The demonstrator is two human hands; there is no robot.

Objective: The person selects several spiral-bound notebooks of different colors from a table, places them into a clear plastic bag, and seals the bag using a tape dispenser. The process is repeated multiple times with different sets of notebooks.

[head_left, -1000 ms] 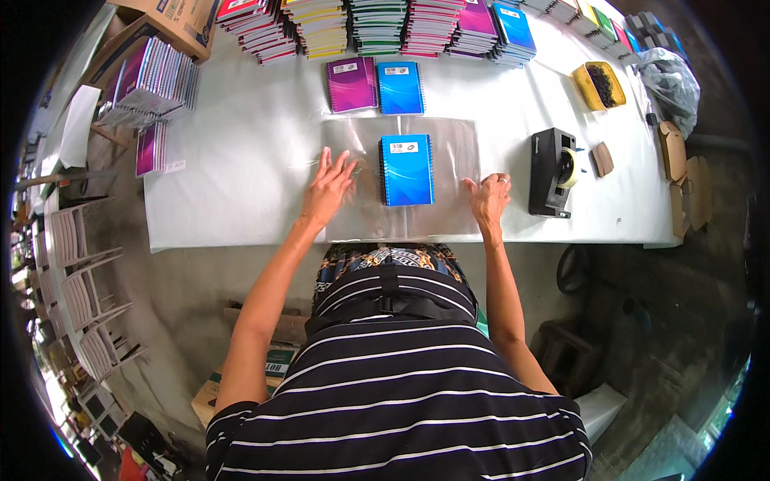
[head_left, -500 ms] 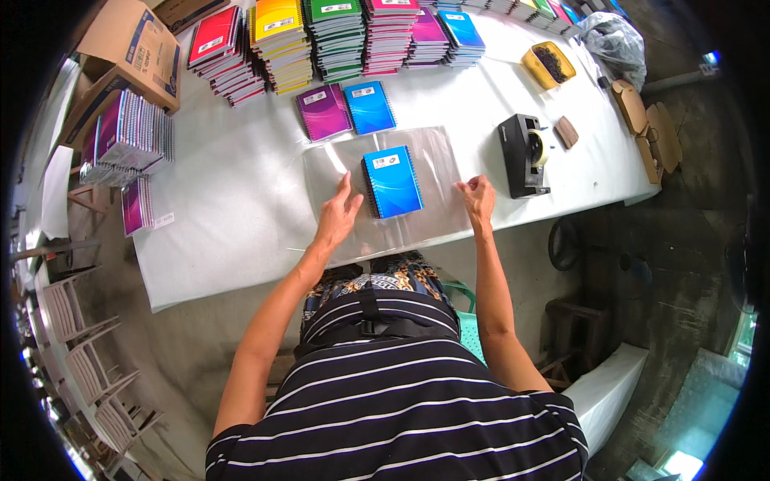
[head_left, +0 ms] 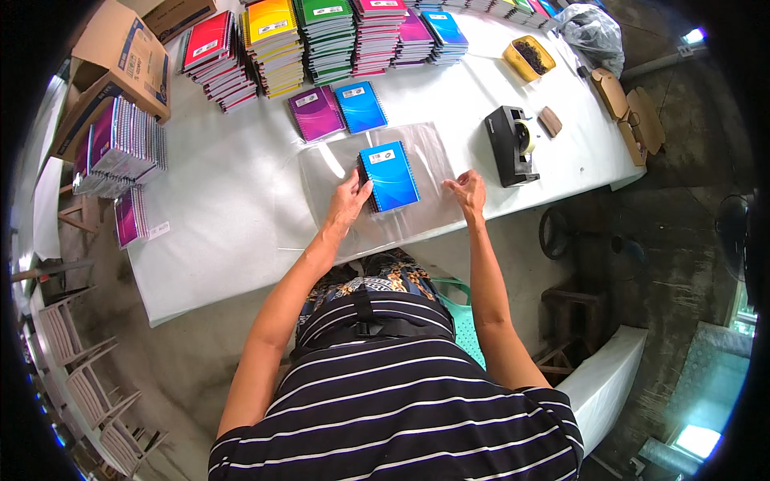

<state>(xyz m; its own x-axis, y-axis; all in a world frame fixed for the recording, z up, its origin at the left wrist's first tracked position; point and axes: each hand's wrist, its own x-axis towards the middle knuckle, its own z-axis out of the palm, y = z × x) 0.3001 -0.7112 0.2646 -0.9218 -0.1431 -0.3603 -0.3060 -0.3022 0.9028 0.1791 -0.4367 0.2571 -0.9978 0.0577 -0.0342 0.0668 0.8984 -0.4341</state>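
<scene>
A blue spiral notebook (head_left: 391,175) lies on a clear plastic sheet (head_left: 325,172) near the table's front edge. My left hand (head_left: 350,200) is at the notebook's coil-bound left side, its thumb over the edge and the fingers closed against the binding. At the sheet's right edge, my right hand (head_left: 468,194) has thumb and fingers pinched together on the plastic. Just beyond the sheet, a purple notebook (head_left: 317,113) and another blue notebook (head_left: 361,107) lie side by side.
Tall stacks of red (head_left: 207,42), yellow (head_left: 270,22) and green notebooks (head_left: 323,10) line the back, with more colours beside them. Purple notebooks (head_left: 120,148) and an open carton (head_left: 128,52) stand left. Rightward are a black tape dispenser (head_left: 504,148), brown block (head_left: 550,121) and yellow tub (head_left: 548,57).
My left hand has moved right and closed in on the blue notebook's coil edge. The right hand stays at the sheet's right edge. The whole view has shifted slightly.
</scene>
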